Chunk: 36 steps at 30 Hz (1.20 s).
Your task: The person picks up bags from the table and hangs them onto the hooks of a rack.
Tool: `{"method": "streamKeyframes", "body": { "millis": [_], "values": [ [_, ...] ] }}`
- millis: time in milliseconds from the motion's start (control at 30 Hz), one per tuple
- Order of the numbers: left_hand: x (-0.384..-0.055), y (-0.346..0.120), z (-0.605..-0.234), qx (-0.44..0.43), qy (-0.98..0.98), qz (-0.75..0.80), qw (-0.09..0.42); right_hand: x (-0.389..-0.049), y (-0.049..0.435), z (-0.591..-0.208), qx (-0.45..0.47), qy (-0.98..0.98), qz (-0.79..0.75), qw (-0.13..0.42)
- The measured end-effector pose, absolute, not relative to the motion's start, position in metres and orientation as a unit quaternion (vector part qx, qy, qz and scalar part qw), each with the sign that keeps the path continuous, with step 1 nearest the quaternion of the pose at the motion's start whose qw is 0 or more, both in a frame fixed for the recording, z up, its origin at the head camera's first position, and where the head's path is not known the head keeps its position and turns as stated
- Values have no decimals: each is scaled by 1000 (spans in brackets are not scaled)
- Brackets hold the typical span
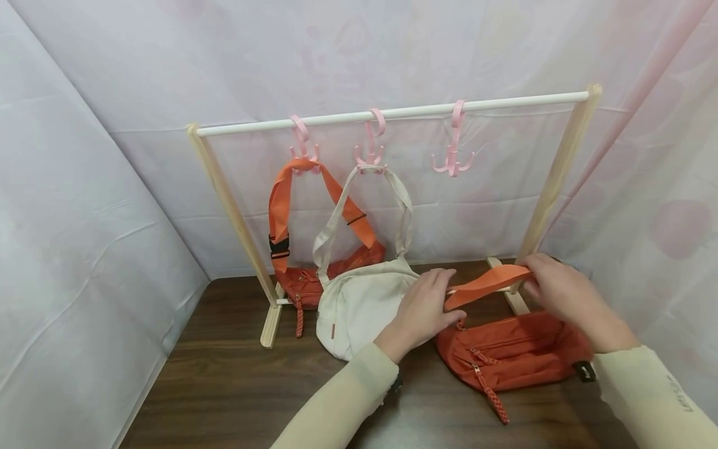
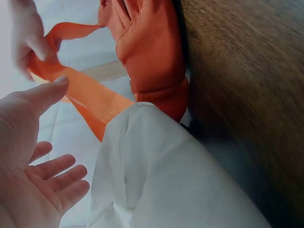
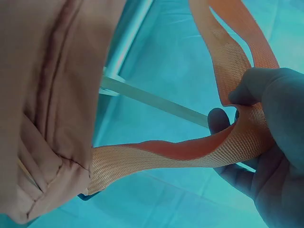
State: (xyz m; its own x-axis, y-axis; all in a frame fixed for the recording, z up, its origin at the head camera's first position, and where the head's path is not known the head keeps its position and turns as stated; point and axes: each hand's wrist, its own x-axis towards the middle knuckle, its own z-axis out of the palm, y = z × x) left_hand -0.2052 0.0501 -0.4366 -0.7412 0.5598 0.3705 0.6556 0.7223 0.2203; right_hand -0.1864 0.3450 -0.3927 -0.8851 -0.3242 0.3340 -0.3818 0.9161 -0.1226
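Note:
A red-orange waist bag (image 1: 513, 349) lies on the table at the right, its braided zipper pulls facing forward. My right hand (image 1: 566, 299) holds its orange strap (image 1: 488, 285) above the bag; in the right wrist view the strap (image 3: 166, 149) is pinched between thumb and fingers. My left hand (image 1: 422, 312) is in front of the white bag (image 1: 359, 305), near the strap's other end. In the left wrist view that hand (image 2: 35, 156) has its fingers loosely spread, with nothing gripped; whether the thumb tip touches the strap I cannot tell.
A wooden rack with a white rail (image 1: 415, 112) stands at the back. Three pink hooks hang on it; the right hook (image 1: 453, 146) bears nothing. A second red-orange bag (image 1: 305, 287) hangs by its strap from the left hook (image 1: 303, 146), the white bag from the middle hook (image 1: 370, 143).

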Motion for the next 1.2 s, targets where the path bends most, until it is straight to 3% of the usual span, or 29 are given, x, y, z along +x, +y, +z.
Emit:
{"method": "streamKeyframes", "body": {
  "millis": [500,800,1200],
  "values": [
    [-225,94,-441,-329,-925,-162,102,-171,347,-368,186,-956,96,208],
    [-228,115,-440,-323,-910,-255,59,-166,345,-360,179,-952,107,223],
    [-221,124,-433,-330,-880,-341,30,-159,350,-348,155,-959,110,209]
  ]
}}
